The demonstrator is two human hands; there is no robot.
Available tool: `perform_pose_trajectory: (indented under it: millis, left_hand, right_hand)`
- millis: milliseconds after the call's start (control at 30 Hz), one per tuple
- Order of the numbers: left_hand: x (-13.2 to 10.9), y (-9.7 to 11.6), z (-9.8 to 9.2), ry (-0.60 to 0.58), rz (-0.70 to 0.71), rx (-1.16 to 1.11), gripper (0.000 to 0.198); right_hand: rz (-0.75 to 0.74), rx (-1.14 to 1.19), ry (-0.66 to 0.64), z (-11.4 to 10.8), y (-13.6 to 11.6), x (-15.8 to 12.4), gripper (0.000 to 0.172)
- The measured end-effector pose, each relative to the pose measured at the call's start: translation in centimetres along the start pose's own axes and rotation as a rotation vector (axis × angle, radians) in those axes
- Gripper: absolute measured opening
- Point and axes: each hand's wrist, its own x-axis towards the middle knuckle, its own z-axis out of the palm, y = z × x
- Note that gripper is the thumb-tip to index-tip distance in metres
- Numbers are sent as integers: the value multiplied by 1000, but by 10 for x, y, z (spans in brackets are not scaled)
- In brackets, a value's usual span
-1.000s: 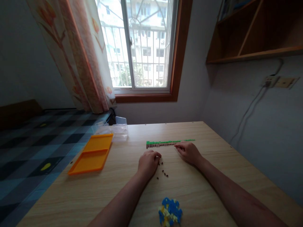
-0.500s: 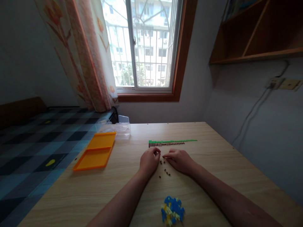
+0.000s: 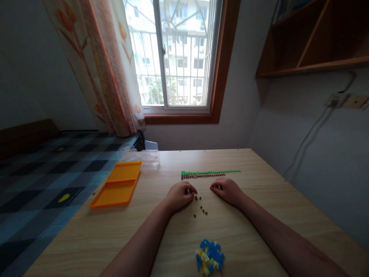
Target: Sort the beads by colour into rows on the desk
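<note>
On the wooden table [image 3: 259, 238] lies a long row of tiny green pieces [image 3: 210, 172] with a row of dark brown pieces [image 3: 201, 176] just in front of it. Several loose brown pieces [image 3: 201, 207] are scattered nearer to me. My left hand [image 3: 179, 195] rests beside them with its fingers curled in; what they hold is hidden. My right hand [image 3: 227, 189] hovers right of the loose pieces, below the brown row, fingertips pinched together on something too small to name.
A heap of blue and yellow pieces [image 3: 209, 257] sits near the front edge. An orange two-part tray [image 3: 117, 188] and clear plastic boxes [image 3: 144, 157] stand at the table's left. A checkered bed [image 3: 43, 184] lies left, the wall close on the right.
My right hand came back from the brown row to the loose pieces, then moved right and up towards the row again. My left hand stayed beside the loose pieces.
</note>
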Motion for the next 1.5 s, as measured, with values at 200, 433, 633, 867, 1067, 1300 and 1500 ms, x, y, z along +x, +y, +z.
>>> perform_pose_trajectory:
  millis: [200,433,633,867,1067,1300,1500]
  left_hand:
    - [-1,1,-3,-46,42,7,25]
    - [0,-2,-1,-48,68,10,20]
    - [3,-6,1,-37,59,14,17]
    - [3,-4,3,-11,37,17,17]
    - [4,-7,5,14,43,28,15]
    - [5,-6,4,13,31,41,16]
    - [5,-7,6,21,37,42,15]
  right_hand:
    - [39,8,46,-11,20,0,22]
    - [93,-22,64,-26,52,-5,24]
    - [208,-80,106,-33,82,-13,26]
    - [249,-165,154,-25,82,-5,27]
    - [259,-183,207,-22,77,-2,27]
    - [253,-195,206,-20,77,-4,27]
    - [237,-207,189,-18,77,-3,28]
